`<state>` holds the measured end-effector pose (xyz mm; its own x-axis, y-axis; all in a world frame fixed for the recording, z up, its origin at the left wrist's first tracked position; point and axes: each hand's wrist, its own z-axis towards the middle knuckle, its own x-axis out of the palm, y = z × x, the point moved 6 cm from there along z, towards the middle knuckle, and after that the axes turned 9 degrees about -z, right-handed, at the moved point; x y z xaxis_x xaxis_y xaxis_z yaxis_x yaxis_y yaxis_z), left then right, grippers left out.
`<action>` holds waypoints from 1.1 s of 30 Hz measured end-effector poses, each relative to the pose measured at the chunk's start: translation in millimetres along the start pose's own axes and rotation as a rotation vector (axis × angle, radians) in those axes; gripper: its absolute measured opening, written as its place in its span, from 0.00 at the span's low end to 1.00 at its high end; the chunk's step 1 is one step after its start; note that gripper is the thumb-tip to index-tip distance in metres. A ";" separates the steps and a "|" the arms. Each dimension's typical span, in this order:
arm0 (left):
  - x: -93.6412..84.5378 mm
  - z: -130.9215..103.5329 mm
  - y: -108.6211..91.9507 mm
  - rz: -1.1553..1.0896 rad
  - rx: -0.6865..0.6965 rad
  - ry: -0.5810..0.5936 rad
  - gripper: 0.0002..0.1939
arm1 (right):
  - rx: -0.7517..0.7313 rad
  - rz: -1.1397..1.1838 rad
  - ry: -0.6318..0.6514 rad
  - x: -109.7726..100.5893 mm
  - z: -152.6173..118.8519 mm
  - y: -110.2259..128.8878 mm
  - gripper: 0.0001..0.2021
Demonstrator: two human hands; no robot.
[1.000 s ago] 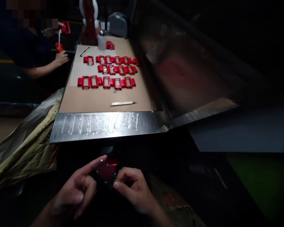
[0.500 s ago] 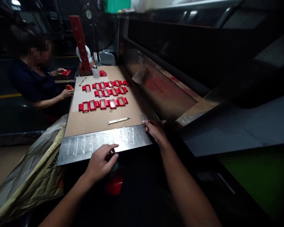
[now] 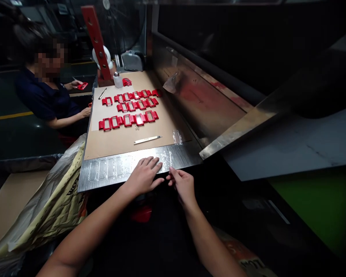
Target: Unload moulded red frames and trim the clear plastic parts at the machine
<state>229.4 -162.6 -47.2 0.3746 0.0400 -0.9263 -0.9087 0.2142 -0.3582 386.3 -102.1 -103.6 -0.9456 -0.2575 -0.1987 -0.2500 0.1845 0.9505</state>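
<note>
My left hand [image 3: 144, 175] rests on the metal strip [image 3: 187, 153] at the table's front edge, fingers stretched out over a row of thin clear rectangular pieces [image 3: 111, 168]. Close beside it, at the edge of the strip, my right hand [image 3: 183, 186] has thumb and forefinger pinched together. Whatever is between those fingertips is too small to make out. A loose clear piece [image 3: 177, 137] lies on the brown board [image 3: 115, 144] beyond my right hand. The pale craft knife [image 3: 148, 140] lies beyond my left hand, and red frames [image 3: 128, 120] stand in rows behind it.
A co-worker [image 3: 46, 92] sits at the left, holding a red part [image 3: 82, 85]. Farther back are a small bottle [image 3: 117, 80], another knife [image 3: 102, 93] and a red upright post [image 3: 96, 44]. A metal edge [image 3: 236, 132] juts out at the right; a yellowish sack [image 3: 57, 207] hangs at the left.
My right hand has let go of the clear piece on the board and drawn back to the strip's edge. My left hand has moved right and flattened onto the strip. The view has shifted slightly.
</note>
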 end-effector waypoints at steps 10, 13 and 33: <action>0.4 -1.7 13.2 0.042 -0.052 -0.043 0.33 | 0.149 0.153 -0.051 5.8 -0.4 -16.5 0.21; 1.7 1.1 10.6 0.052 -0.041 -0.029 0.31 | 0.208 0.219 -0.061 13.9 2.2 -23.1 0.23; -42.2 -75.4 -22.2 -1.531 -0.303 -0.476 0.07 | 0.284 0.495 0.562 21.6 -110.2 40.8 0.13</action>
<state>219.9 -242.6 -8.9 0.8772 0.2755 0.3932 0.3651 0.1490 -0.9190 378.6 -204.7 -42.8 -0.7331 -0.5078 0.4525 0.0564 0.6175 0.7845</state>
